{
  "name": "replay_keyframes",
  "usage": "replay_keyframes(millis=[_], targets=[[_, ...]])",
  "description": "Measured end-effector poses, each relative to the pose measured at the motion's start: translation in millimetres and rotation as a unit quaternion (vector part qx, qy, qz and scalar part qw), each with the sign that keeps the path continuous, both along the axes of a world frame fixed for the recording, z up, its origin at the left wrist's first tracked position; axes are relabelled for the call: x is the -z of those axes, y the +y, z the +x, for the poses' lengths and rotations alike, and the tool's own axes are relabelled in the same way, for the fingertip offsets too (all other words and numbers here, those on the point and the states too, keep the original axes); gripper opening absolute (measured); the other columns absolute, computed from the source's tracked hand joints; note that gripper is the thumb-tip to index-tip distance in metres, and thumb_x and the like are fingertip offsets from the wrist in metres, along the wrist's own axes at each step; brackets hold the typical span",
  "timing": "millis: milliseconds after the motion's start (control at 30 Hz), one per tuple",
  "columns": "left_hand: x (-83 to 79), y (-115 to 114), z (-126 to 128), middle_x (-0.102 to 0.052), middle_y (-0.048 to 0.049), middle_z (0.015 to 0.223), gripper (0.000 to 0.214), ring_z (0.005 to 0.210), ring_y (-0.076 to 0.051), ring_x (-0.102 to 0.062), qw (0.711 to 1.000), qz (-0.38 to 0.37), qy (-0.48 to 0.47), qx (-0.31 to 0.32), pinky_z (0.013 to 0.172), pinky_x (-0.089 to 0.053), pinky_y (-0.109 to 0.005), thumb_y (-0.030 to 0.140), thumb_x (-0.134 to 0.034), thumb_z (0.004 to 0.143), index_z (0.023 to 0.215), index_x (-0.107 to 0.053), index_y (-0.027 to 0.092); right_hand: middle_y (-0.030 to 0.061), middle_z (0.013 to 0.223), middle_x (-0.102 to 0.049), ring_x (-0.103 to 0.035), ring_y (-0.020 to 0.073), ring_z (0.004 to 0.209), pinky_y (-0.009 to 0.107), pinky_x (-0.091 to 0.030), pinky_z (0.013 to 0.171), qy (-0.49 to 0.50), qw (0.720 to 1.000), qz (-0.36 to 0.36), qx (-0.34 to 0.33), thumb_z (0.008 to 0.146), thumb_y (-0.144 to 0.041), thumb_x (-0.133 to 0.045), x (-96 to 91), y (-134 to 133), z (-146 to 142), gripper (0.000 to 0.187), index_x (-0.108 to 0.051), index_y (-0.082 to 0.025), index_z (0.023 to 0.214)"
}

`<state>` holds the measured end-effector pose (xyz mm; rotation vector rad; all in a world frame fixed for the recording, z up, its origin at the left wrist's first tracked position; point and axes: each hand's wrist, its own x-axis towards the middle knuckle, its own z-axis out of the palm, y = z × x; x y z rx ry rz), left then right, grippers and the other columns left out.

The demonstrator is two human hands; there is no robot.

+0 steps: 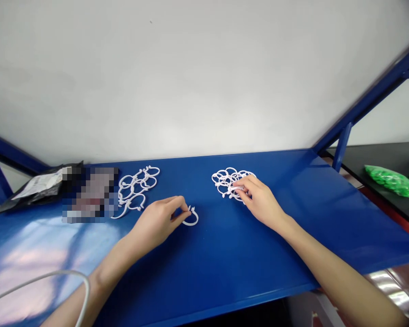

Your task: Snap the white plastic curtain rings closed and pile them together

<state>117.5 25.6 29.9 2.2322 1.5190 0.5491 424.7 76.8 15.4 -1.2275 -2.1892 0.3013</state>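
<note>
My left hand is closed in a pinch on a white open ring with small knobs at its ends, held at the tabletop in the middle. To the right, my right hand reaches to a heap of similar white rings. Its thumb and fingers pinch a white ring at the heap's near edge; the fingers partly cover it. Beyond my left hand, several more white rings lie loosely spread, some overlapping.
The blue table meets a pale wall at the back. A black plastic package and a blurred-out flat item lie at left. A bag of green pieces rests on a black surface at right. A white cable crosses my left forearm.
</note>
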Motion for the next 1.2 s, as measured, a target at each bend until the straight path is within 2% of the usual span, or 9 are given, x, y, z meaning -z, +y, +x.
replay_keyframes(millis=[133,300,400,533,667,767,833,1000,1200], targets=[[2.1,-1.9,7.8,-0.071,0.0023,0.078,0.016,0.061,-0.013,-0.057,0.996,-0.035,-0.079,0.003,0.06,-0.042,-0.024,0.032,-0.065,0.092,0.08,-0.065,0.022,0.0077,0.108,-0.069,-0.07,0.022,0.092,0.04,-0.06,0.081,-0.033,0.999,-0.017,-0.012,0.095,-0.018,-0.06,0.8,1.6,3.5,0.011,-0.07,-0.021,0.099],[-0.6,-2.5,10.6,-0.066,0.0043,0.068,0.016,0.058,-0.012,-0.054,0.983,-0.105,-0.148,-0.021,0.057,-0.041,-0.023,0.034,-0.07,0.089,0.08,-0.067,0.021,0.0093,0.12,-0.066,-0.064,0.0281,0.111,0.049,-0.057,0.096,-0.056,0.998,-0.006,-0.033,0.087,-0.01,-0.061,-14.3,-7.3,5.2,0.033,-0.069,-0.022,0.116],[0.8,-2.5,12.7,-0.064,0.0052,0.065,0.016,0.056,-0.011,-0.055,0.967,-0.148,-0.203,-0.028,0.054,-0.044,-0.022,0.036,-0.071,0.088,0.086,-0.067,0.021,0.0096,0.116,-0.067,-0.064,0.0278,0.108,0.049,-0.057,0.094,-0.011,0.999,0.034,-0.028,0.089,-0.012,-0.059,-21.3,-12.9,2.2,0.027,-0.068,-0.022,0.113],[3.4,-4.8,20.4,-0.068,0.0032,0.072,0.017,0.056,-0.01,-0.058,0.944,-0.179,-0.277,-0.026,0.054,-0.049,-0.022,0.036,-0.072,0.087,0.088,-0.066,0.02,0.009,0.11,-0.069,-0.066,0.0249,0.104,0.046,-0.058,0.091,0.032,0.993,0.057,-0.094,0.097,-0.019,-0.058,-18.0,-22.4,-10.6,0.018,-0.067,-0.022,0.112],[3.7,-11.8,32.1,-0.07,0.001,0.073,0.019,0.059,-0.011,-0.062,0.93,-0.192,-0.312,-0.015,0.059,-0.053,-0.024,0.037,-0.072,0.087,0.089,-0.07,0.018,0.009,0.116,-0.072,-0.068,0.0231,0.107,0.042,-0.059,0.091,0.048,0.984,0.024,-0.172,0.099,-0.027,-0.062,-8.3,-35.5,-28.9,0.02,-0.065,-0.022,0.118],[4.1,-17.2,38.9,-0.071,-0.0003,0.073,0.018,0.063,-0.013,-0.065,0.928,-0.198,-0.316,0.004,0.064,-0.054,-0.026,0.036,-0.07,0.089,0.093,-0.072,0.018,0.0062,0.108,-0.076,-0.072,0.0198,0.098,0.036,-0.059,0.085,0.053,0.979,0.02,-0.198,0.102,-0.027,-0.059,-2.9,-42.9,-38.2,0.012,-0.068,-0.022,0.109],[5.1,-19.6,41.2,-0.072,-0.0007,0.072,0.018,0.065,-0.014,-0.067,0.93,-0.194,-0.313,0.007,0.065,-0.054,-0.027,0.036,-0.07,0.09,0.093,-0.073,0.019,0.0044,0.1,-0.077,-0.073,0.0171,0.088,0.031,-0.059,0.079,0.056,0.978,0.02,-0.201,0.104,-0.027,-0.055,-0.5,-45.6,-40.4,0.015,-0.069,-0.021,0.104],[7.9,-22.7,43.1,-0.074,-0.0013,0.073,0.017,0.065,-0.015,-0.069,0.932,-0.171,-0.321,-0.01,0.063,-0.055,-0.026,0.035,-0.07,0.09,0.092,-0.071,0.018,0.003,0.091,-0.078,-0.071,0.0134,0.07,0.025,-0.054,0.065,0.068,0.981,-0.011,-0.182,0.105,-0.033,-0.055,1.5,-47.4,-39.2,0.02,-0.07,-0.019,0.105],[7.1,-25.4,45.9,-0.076,-0.0025,0.078,0.017,0.068,-0.015,-0.071,0.934,-0.142,-0.327,-0.009,0.066,-0.056,-0.025,0.035,-0.07,0.091,0.093,-0.074,0.019,0.0025,0.088,-0.077,-0.07,0.0135,0.068,0.025,-0.052,0.063,0.057,0.983,0.012,-0.173,0.106,-0.033,-0.053,0.2,-49.6,-40.6,0.023,-0.07,-0.019,0.102]])
